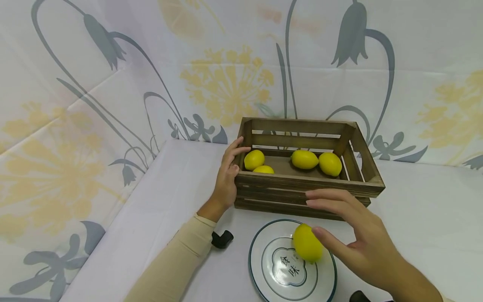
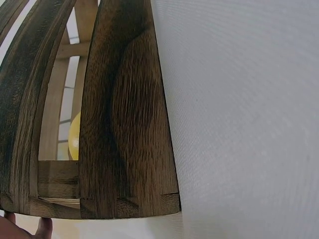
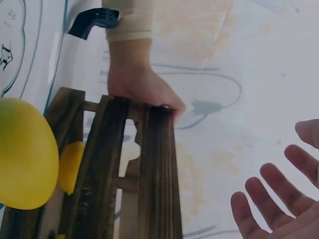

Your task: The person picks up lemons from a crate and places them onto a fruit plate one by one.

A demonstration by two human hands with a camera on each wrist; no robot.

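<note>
A slatted wooden crate [image 1: 302, 188] holds several yellow lemons [image 1: 305, 160]. My left hand [image 1: 226, 178] grips the crate's left end, its fingertips over the rim and the thumb at the front corner; in the left wrist view only fingertips [image 2: 45, 226] show beside the slats. My right hand [image 1: 362, 239] is spread with nothing in its grasp, in front of the crate's right part. Another lemon [image 1: 307, 243] overlaps the right side of a round plate [image 1: 256, 268], close by my right thumb. The right wrist view shows this lemon [image 3: 25, 154] large at the left.
The plate has a dark rim and printed characters. White cloth [image 1: 181, 176] covers the table, and a flower-patterned cloth [image 1: 234, 42] rises behind the crate. A black strap piece [image 1: 222, 239] shows beside my left sleeve, another dark piece [image 1: 358, 296] below my right hand.
</note>
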